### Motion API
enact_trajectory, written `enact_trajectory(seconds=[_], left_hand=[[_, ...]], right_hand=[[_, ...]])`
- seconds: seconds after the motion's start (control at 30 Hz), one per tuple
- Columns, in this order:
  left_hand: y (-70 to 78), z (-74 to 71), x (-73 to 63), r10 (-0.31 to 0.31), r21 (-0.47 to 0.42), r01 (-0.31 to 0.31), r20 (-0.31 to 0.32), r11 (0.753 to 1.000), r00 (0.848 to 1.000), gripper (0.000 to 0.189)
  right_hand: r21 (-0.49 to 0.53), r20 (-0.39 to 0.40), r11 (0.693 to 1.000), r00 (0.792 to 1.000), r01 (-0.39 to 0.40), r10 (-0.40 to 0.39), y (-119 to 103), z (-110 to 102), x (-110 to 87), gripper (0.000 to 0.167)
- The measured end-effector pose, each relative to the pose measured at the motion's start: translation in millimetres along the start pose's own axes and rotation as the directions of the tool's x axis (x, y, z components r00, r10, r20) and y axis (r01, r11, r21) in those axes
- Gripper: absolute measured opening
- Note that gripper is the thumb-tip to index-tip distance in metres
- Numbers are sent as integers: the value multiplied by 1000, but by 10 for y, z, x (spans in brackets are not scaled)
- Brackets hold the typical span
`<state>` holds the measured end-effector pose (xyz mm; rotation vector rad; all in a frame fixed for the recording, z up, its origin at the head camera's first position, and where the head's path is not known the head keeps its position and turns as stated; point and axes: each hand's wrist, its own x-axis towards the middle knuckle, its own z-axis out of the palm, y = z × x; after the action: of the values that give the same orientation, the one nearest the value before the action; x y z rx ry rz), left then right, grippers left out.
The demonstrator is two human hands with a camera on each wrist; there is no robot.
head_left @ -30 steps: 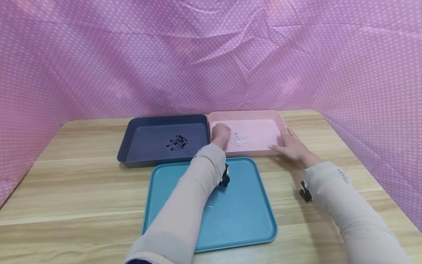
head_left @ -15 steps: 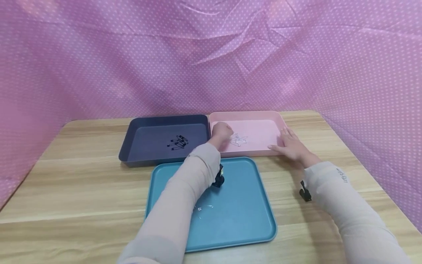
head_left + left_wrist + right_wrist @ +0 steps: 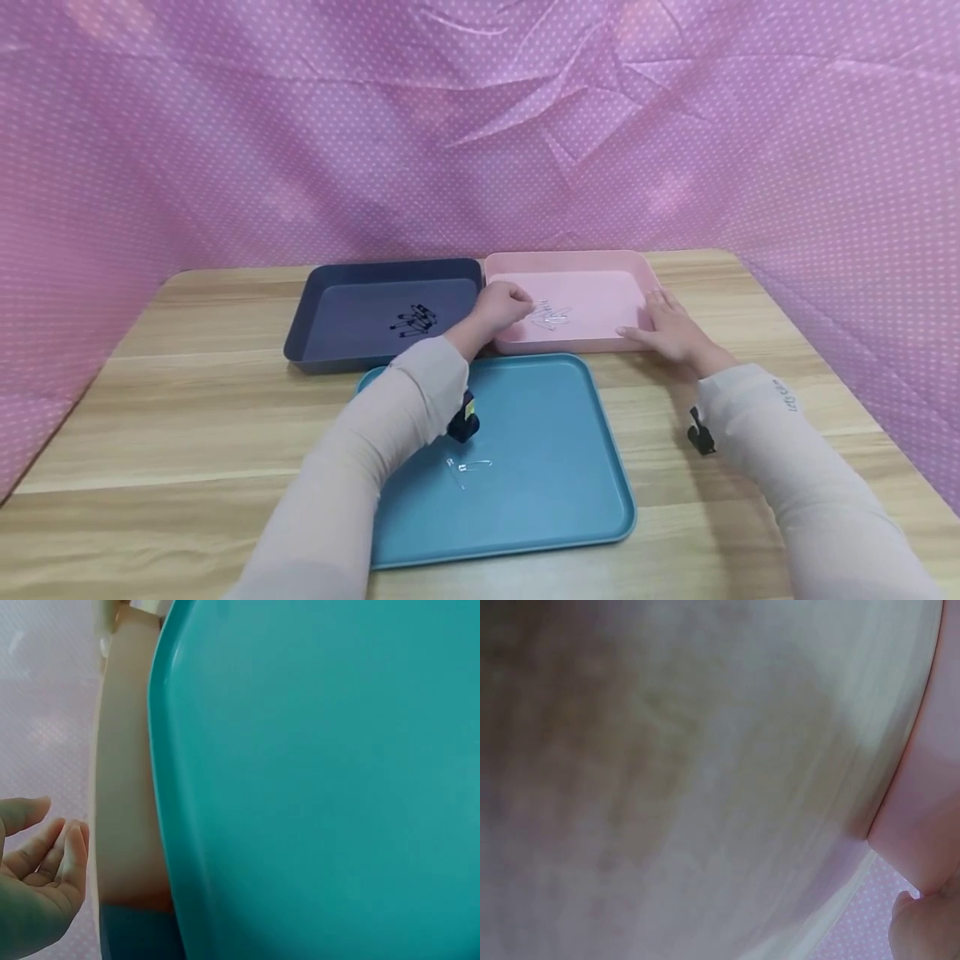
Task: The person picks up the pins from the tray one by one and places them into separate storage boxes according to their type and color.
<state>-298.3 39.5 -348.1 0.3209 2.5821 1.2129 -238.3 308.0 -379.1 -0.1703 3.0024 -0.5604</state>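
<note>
My left hand [image 3: 501, 307] hovers over the left part of the pink tray [image 3: 603, 343], beside several silver safety pins [image 3: 552, 317] lying there. In the left wrist view that left hand [image 3: 41, 892] has its thumb apart from its loosely bent fingers, and nothing shows between them. My right hand [image 3: 671, 335] rests on the pink tray's near right corner, fingers straight along the side and thumb at the front rim. Two silver safety pins [image 3: 463, 467] lie on the teal tray [image 3: 547, 450]. The right wrist view shows only part of the right hand [image 3: 926, 926].
A dark blue tray [image 3: 360, 300] with several black safety pins [image 3: 415, 320] stands left of the pink one. All three trays sit on a wooden table [image 3: 187, 400]. Pink dotted cloth [image 3: 450, 167] hangs behind and at both sides.
My left wrist and forearm have swung left, and the left fingers have gone from curled to looser. Two pins on the teal tray have come into sight. The right hand keeps its place.
</note>
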Motion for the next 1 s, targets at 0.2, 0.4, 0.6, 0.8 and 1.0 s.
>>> enact_trajectory(seconds=[0.2, 0.4, 0.6, 0.8, 1.0], left_hand=[[-67, -105, -144, 8, -47, -6, 27, 999, 1000, 18], [-166, -214, -352, 70, -67, -64, 91, 996, 993, 20], [-244, -354, -610, 157, -68, -147, 177, 987, 972, 25], [-428, -449, -804, 229, -89, -213, 247, 973, 941, 22], [-623, -523, -994, 252, -140, -217, 339, 966, 907, 27]], right_hand=[[6, 4, 1000, 1000, 3, -3, 12, 15, -8, 93], [-9, 11, 1000, 1000, 5, -5, 16, 15, -12, 93], [-19, 8, 1000, 1000, 11, -11, 18, 5, 19, 93], [-18, 9, 1000, 1000, 3, -3, 18, 7, 17, 94], [-26, 16, 1000, 1000, -4, 5, 3, -2, 12, 95]])
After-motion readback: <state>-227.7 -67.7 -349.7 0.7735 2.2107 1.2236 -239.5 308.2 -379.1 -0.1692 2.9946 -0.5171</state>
